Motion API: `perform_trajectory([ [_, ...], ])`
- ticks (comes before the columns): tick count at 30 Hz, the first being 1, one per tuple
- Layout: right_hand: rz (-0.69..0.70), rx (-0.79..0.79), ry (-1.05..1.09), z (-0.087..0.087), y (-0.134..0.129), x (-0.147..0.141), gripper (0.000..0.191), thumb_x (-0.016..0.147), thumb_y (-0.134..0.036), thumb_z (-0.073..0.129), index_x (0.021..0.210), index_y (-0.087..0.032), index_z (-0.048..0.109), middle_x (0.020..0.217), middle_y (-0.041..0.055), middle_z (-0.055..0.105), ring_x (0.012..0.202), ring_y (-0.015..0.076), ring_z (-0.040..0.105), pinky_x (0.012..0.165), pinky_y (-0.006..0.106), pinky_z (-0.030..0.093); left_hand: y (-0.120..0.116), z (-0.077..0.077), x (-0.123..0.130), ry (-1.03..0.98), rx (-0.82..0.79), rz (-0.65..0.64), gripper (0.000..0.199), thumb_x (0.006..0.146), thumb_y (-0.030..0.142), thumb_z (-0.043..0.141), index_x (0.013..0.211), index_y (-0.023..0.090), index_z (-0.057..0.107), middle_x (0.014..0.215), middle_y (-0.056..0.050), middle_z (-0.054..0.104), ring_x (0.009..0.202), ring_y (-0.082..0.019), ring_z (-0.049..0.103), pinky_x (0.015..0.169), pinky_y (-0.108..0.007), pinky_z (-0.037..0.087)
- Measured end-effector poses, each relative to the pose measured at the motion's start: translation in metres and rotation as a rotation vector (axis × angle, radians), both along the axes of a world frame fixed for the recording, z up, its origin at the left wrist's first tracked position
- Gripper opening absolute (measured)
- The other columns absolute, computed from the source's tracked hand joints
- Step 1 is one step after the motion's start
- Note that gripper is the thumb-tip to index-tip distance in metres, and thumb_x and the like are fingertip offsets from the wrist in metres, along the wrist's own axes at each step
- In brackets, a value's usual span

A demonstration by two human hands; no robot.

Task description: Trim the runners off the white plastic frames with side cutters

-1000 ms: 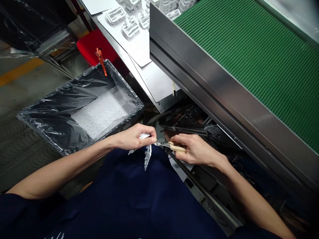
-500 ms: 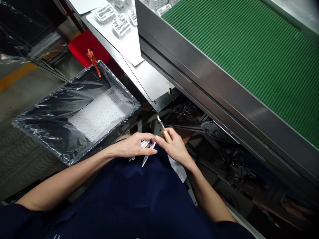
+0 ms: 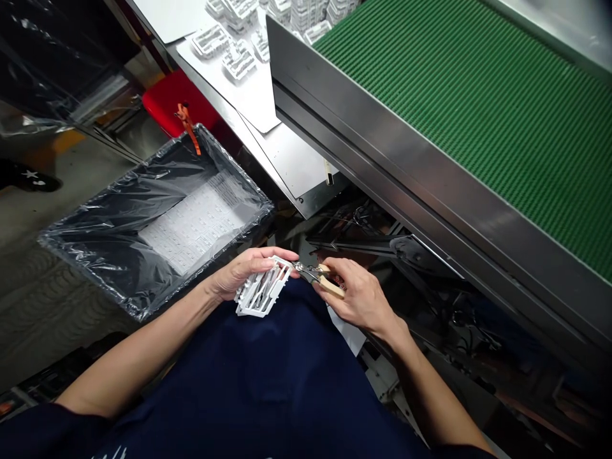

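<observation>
Left hand (image 3: 243, 273): curled, thumb and fingers pinching a white plastic moulded frame (image 3: 262, 288) by its left side. You hold the frame just in front of your navy work top (image 3: 268, 376), tilted, between both hands.

Right hand (image 3: 361, 298): closed around the wood-handled cutting pliers (image 3: 329, 284), fingers wrapped over the handles. The steel tips touch the right end of the frame. Your hands do not touch each other; only the frame and the pliers bridge the gap.

Near left of your hands: a dark bin (image 3: 115, 191) lined with clear plastic film, a white sheet of small printed parts (image 3: 196, 223) lying in its base. An orange strap (image 3: 190, 129) hangs at its far corner, with a red crate (image 3: 169, 102) just behind.

Far side: a steel table (image 3: 224, 108) carrying white moulded parts (image 3: 234, 60). To the right, a green ribbed conveyor belt (image 3: 454, 127) runs in a steel housing (image 3: 382, 178), with dark cables and machinery (image 3: 354, 239) below it.
</observation>
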State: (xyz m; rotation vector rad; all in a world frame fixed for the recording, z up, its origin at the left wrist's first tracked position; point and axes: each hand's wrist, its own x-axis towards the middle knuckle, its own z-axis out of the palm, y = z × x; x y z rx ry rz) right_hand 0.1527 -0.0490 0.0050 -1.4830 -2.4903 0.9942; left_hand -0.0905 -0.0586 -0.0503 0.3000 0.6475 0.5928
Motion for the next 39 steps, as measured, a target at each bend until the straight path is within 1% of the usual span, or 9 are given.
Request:
perform_trajectory([
  [11,0.115,0.021,-0.069,0.000,0.004,-0.003,0.028,0.084,-0.036,0.053,0.106,-0.018,0.054,0.086,0.0047,0.060,0.077,0.0170,0.054,0.072,0.027,0.041,-0.003,0.000,-0.003,-0.025,0.006,-0.056,0.045,0.072,0.034,0.071,0.111,0.012,0.061,0.100,-0.016,0.069,0.072,-0.016,0.066,0.060,-0.019,0.049],
  [17,0.126,-0.009,-0.057,-0.001,0.006,-0.003,0.020,0.085,-0.034,0.051,0.097,-0.019,0.058,0.074,0.0016,0.059,0.062,0.0118,0.051,0.058,0.022,0.035,-0.005,-0.003,-0.005,-0.064,0.010,-0.077,0.045,0.073,0.034,0.071,0.111,0.012,0.061,0.099,-0.016,0.069,0.074,-0.016,0.066,0.061,-0.020,0.049],
  [21,0.072,-0.052,0.055,-0.008,0.004,-0.005,0.021,0.085,-0.036,0.051,0.096,-0.020,0.058,0.075,0.0012,0.061,0.061,0.0107,0.051,0.058,0.021,0.036,-0.005,-0.002,-0.005,-0.032,0.039,-0.078,0.051,0.069,0.038,0.072,0.111,0.013,0.061,0.099,-0.015,0.068,0.071,-0.017,0.064,0.059,-0.021,0.047],
  [23,0.003,-0.116,0.133,-0.013,0.002,-0.008,0.022,0.085,-0.037,0.052,0.096,-0.020,0.057,0.077,0.0007,0.062,0.062,0.0108,0.052,0.060,0.022,0.038,-0.004,0.004,-0.005,0.105,0.123,-0.070,0.052,0.069,0.038,0.073,0.113,0.014,0.060,0.100,-0.013,0.067,0.072,-0.016,0.061,0.060,-0.023,0.046],
  [26,-0.118,-0.200,0.199,-0.019,-0.001,-0.014,0.023,0.084,-0.040,0.053,0.094,-0.020,0.056,0.072,-0.0010,0.059,0.061,0.0107,0.052,0.060,0.022,0.040,-0.003,0.017,-0.008,0.459,0.347,-0.063,0.046,0.071,0.035,0.072,0.113,0.017,0.061,0.092,-0.005,0.064,0.072,-0.014,0.056,0.062,-0.023,0.043],
  [28,-0.175,-0.231,0.230,-0.021,0.000,-0.017,0.024,0.083,-0.042,0.054,0.091,-0.019,0.056,0.070,-0.0013,0.056,0.060,0.0105,0.050,0.059,0.021,0.040,-0.003,0.026,-0.010,0.611,0.497,-0.079,0.044,0.074,0.035,0.071,0.114,0.018,0.060,0.085,-0.002,0.060,0.070,-0.014,0.053,0.062,-0.024,0.042],
  [30,-0.220,-0.248,0.254,-0.022,0.002,-0.019,0.025,0.082,-0.042,0.055,0.090,-0.019,0.055,0.071,-0.0008,0.056,0.060,0.0106,0.050,0.058,0.021,0.040,-0.003,0.032,-0.012,0.688,0.650,-0.080,0.043,0.076,0.036,0.069,0.114,0.018,0.060,0.085,-0.002,0.059,0.071,-0.014,0.053,0.065,-0.025,0.043],
  [34,-0.287,-0.252,0.277,-0.023,0.007,-0.021,0.026,0.080,-0.043,0.057,0.090,-0.019,0.055,0.076,0.0008,0.057,0.065,0.0124,0.052,0.061,0.022,0.042,-0.004,0.035,-0.014,0.828,0.965,0.001,0.042,0.077,0.032,0.068,0.115,0.017,0.059,0.103,-0.007,0.060,0.084,-0.017,0.055,0.078,-0.029,0.045],
  [39,-0.311,-0.264,0.278,-0.025,0.013,-0.025,0.027,0.080,-0.044,0.057,0.091,-0.019,0.055,0.077,0.0008,0.058,0.067,0.0130,0.053,0.062,0.023,0.043,-0.008,0.032,-0.017,0.909,1.081,0.030,0.043,0.080,0.030,0.065,0.119,0.017,0.056,0.113,-0.010,0.059,0.097,-0.020,0.056,0.086,-0.032,0.046],
])
